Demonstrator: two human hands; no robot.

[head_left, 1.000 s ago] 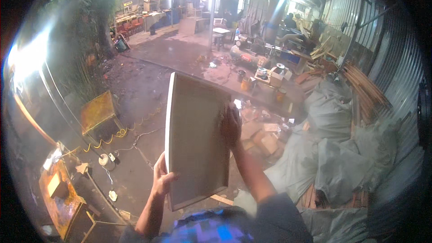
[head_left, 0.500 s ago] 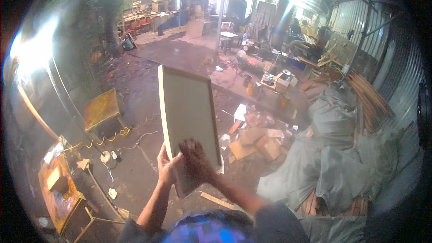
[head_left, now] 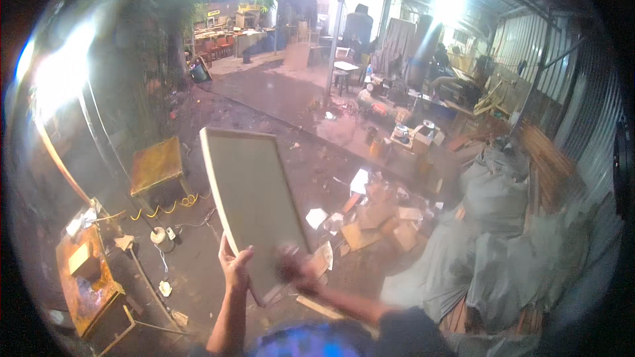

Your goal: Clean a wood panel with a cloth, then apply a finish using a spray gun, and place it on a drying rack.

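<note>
A pale grey rectangular panel (head_left: pixel 249 192) with a raised, lighter rim stands tilted in front of me. My left hand (head_left: pixel 233 261) grips its lower left edge, fingers behind it and thumb at the front. Over the lower right of the panel's face, my right hand (head_left: pixel 297 268) is smeared by motion; whether it touches the surface and how its fingers are bent is unclear.
Two stained wooden tables (head_left: pixel 155 165) (head_left: pixel 83 291) stand left with a yellow coiled hose (head_left: pixel 188 199). Grey tarps (head_left: pixel 486 258) cover planks by the corrugated wall. Cardboard scraps (head_left: pixel 364 235) litter the ground. Farther back are tools, cans, a post and stacked boards (head_left: pixel 400 46).
The panel and my left hand have shifted left and tilted. My right hand has moved from the panel's upper right edge down across its face to the lower right.
</note>
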